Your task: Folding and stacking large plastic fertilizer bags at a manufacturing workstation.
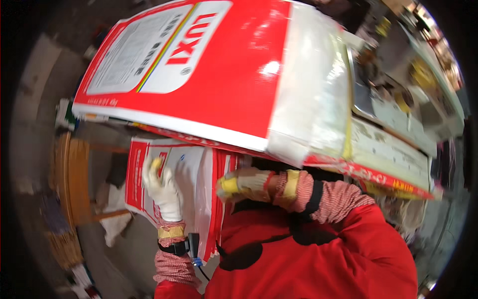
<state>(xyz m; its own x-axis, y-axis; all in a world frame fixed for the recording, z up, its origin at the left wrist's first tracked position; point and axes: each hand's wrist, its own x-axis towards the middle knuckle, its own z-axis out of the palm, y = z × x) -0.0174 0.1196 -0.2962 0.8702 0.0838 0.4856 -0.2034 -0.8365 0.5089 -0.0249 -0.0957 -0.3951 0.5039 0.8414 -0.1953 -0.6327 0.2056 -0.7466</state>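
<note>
My left hand, in a white glove with yellow at a fingertip, is raised over a stack of red and white printed plastic bags. Its thumb and fingers are apart, and I see nothing between them. In a worn glove with a yellow patch, my right hand points left at the stack's red right-hand edge, close against my body. Its fingertips are blurred, so whether they grip a bag is unclear. Above both hands lies a larger pile of flat red and white bags, its right part whitish and clear plastic.
A white table runs under the larger pile to the right. Beyond it, a pale bench carries assorted items. On the left stands a wooden frame, with a white cloth or sheet hanging near it. A black strap device sits on my left wrist.
</note>
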